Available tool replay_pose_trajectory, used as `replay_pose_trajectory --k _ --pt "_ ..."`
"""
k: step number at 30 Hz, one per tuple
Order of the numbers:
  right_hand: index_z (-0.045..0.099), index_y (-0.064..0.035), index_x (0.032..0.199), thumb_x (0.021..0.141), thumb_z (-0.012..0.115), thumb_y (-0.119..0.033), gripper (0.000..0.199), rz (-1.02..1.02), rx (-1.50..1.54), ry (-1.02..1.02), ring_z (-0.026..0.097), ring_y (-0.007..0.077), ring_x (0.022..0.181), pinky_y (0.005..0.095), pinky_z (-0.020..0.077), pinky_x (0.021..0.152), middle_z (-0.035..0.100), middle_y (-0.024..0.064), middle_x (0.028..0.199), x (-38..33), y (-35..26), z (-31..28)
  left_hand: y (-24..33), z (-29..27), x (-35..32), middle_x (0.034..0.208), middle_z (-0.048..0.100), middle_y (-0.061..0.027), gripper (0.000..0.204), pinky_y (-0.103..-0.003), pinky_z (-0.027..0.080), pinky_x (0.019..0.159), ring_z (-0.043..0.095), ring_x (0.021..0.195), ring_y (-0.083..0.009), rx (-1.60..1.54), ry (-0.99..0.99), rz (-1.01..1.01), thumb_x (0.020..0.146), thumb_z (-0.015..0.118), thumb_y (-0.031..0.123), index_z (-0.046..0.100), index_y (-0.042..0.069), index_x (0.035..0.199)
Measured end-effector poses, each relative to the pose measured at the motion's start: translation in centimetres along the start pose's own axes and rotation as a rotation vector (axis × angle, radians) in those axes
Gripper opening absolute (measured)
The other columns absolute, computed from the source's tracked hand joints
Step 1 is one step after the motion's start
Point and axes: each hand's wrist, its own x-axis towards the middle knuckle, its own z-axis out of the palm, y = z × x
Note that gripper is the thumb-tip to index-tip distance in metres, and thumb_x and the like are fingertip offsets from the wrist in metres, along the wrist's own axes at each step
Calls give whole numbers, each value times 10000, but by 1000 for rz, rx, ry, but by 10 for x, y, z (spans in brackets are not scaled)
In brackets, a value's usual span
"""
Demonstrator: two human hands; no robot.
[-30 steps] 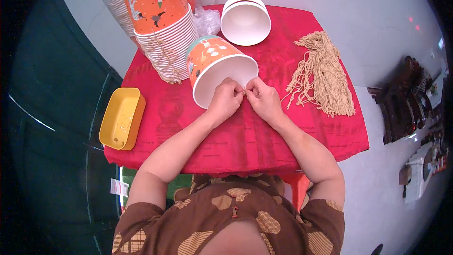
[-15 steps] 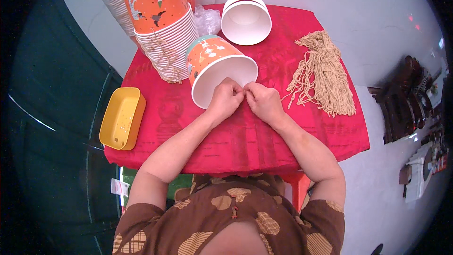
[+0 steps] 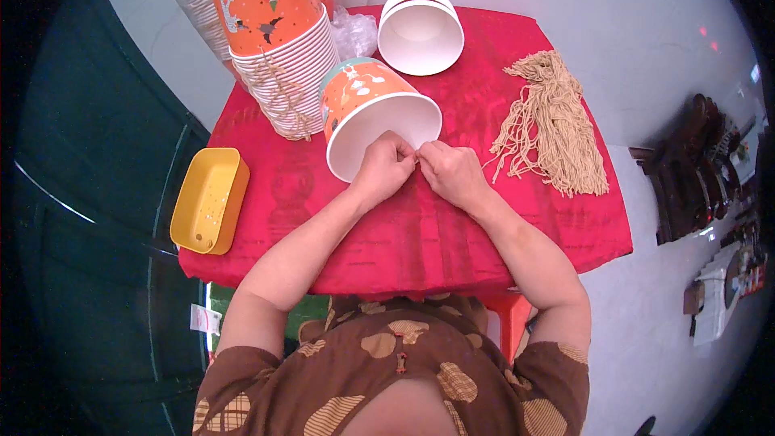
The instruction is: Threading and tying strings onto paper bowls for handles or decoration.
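An orange and green patterned paper bucket (image 3: 359, 90) lies on its side, its white inside facing me. At the near rim, my left hand (image 3: 385, 166) is closed in a pinch. My right hand (image 3: 449, 171) pinches right beside it, the fingertips of both nearly touching. Whatever the fingers hold is too small or too hidden to make out. To the right of my right hand lies a bundle of tan cord strands (image 3: 557, 133). Behind the bucket, a pair of nested white paper buckets (image 3: 421, 36) lies with the open end toward me.
A tall stack of nested paper buckets (image 3: 282, 73) with cord hanging on its side stands at the back left. Crumpled clear plastic (image 3: 355, 32) lies next to it. A yellow tray (image 3: 234, 214) with small bits inside sits at the left edge of the red-covered table (image 3: 387, 254).
Hardly anything differs. Both hands stay pinched together at the bucket's rim, with only a very slight shift of the fingers.
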Motion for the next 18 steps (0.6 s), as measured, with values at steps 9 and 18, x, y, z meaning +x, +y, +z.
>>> replay_pose_trajectory --k 9,18 --pt "615 -37 870 830 576 -103 86 221 343 -84 639 386 735 467 507 641 645 192 770 1 7 -1 4 0 -3 864 587 -195 66 -412 491 709 607 798 -345 12 38 119 771 622 25 583 -29 766" --pt "663 21 910 849 598 -77 132 345 544 -132 585 127 625 305 465 571 643 96 695 4 10 -5 -1 2 -2 899 580 -204 73 -417 480 754 592 862 -352 98 66 210 806 604 21 598 -44 774"
